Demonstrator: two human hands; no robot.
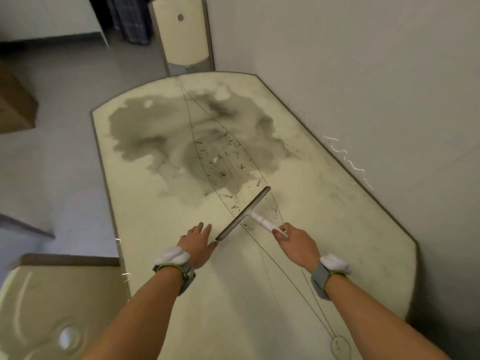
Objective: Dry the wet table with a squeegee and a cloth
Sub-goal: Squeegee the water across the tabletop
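A long cream table (350,229) with a dark rim stretches away from me along the wall. A wide dark puddle (161,136) covers its far half, with streaks and specks running down the middle. My right hand (296,242) grips the white handle of a squeegee (244,213), whose grey blade lies slanted on the tabletop at the near edge of the wet patch. My left hand (198,242) hovers flat, fingers apart, just left of the blade's near end. No cloth is visible.
The wall (363,61) runs close along the table's right side. A cream chair back (181,35) stands at the far end. Another cream seat (52,307) is at the lower left, and a brown box (15,105) sits on the grey floor.
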